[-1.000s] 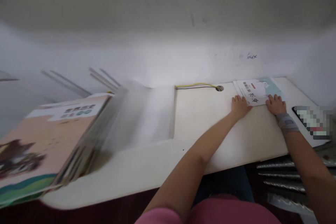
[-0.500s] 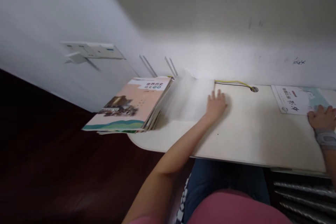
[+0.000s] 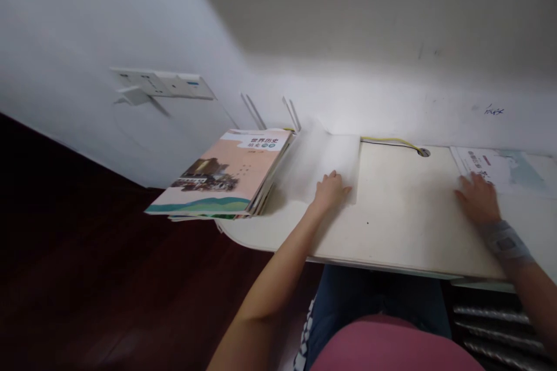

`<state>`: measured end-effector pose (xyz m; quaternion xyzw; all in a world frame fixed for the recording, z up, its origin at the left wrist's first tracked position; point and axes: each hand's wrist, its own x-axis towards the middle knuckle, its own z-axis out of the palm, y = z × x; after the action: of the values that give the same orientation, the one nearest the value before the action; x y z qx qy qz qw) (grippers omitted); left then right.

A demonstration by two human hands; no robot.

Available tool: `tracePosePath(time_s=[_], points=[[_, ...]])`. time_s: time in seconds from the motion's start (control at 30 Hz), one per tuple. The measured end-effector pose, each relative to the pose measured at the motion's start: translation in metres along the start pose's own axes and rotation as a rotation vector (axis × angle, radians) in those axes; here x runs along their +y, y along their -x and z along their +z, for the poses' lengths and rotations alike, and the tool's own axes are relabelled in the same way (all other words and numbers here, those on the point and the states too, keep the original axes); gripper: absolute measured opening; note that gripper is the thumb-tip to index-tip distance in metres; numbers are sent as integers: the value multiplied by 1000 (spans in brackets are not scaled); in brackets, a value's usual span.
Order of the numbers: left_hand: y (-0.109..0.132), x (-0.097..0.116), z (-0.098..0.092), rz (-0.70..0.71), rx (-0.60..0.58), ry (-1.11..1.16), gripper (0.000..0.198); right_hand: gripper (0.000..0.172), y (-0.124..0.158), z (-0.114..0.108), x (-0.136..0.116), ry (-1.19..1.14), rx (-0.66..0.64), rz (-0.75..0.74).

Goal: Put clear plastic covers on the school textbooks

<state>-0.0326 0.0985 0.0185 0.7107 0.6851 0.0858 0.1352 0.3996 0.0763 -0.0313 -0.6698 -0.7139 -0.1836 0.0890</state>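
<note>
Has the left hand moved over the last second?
Yes, leftward. The left hand was right of the cable hole a second ago; now it is well left of it, over the pale sheet.

The blurred right hand (image 3: 478, 200) hides part of the white-and-green booklet (image 3: 507, 171).

Shows peach, white and green on the book (image 3: 221, 177); right of it, milky-white sheet (image 3: 311, 165), yellow cable (image 3: 391, 139), white-and-mint booklet (image 3: 513, 171).
</note>
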Motion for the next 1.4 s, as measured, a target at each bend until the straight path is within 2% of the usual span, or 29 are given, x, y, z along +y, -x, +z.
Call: tracePosePath(time_s=[0.13,0.2,0.27,0.3,0.37,0.4,0.47,0.5,0.57,0.63,0.7,0.8,0.9,1.0,1.1,1.2,1.3,1.4], points=[[0,2,-17,-13,35,97,17,47,20,-28,-92,-335,43,-201],[5,18,-25,-2,68,149,20,63,30,-45,-143,-593,79,-235],[17,45,-31,59,99,266,22,84,37,-61,-189,-824,97,-146],[26,62,-34,108,111,343,24,89,39,-68,-208,-924,95,-85],[48,92,-45,281,191,740,22,93,38,-77,-229,-1055,163,31],[61,104,-52,358,252,850,20,88,37,-80,-230,-1073,240,98],[85,115,-68,481,401,1021,18,69,31,-84,-214,-1015,439,192],[94,114,-75,516,469,1078,18,56,29,-85,-199,-943,531,210],[104,101,-82,522,595,1161,18,37,27,-90,-159,-794,672,148],[102,78,-76,429,691,1203,19,30,32,-98,-119,-605,774,106],[93,50,-56,252,709,1190,22,29,45,-106,-88,-413,796,65],[84,12,-13,-57,555,1008,27,30,73,-111,-64,-231,700,-46],[86,-13,22,-179,396,719,32,33,102,-102,-58,-164,513,-141],[93,-17,37,-249,267,381,35,34,121,-81,-56,-190,302,-99],[95,-10,40,-311,162,141,38,31,128,-58,-52,-197,191,-87],[94,-6,39,-286,138,65,39,29,129,-44,-46,-154,85,-162],[90,-18,25,-112,276,35,41,39,129,-43,-39,-140,-6,-236],[82,-43,-11,-25,513,-84,41,50,121,-47,-37,-189,13,-308]])
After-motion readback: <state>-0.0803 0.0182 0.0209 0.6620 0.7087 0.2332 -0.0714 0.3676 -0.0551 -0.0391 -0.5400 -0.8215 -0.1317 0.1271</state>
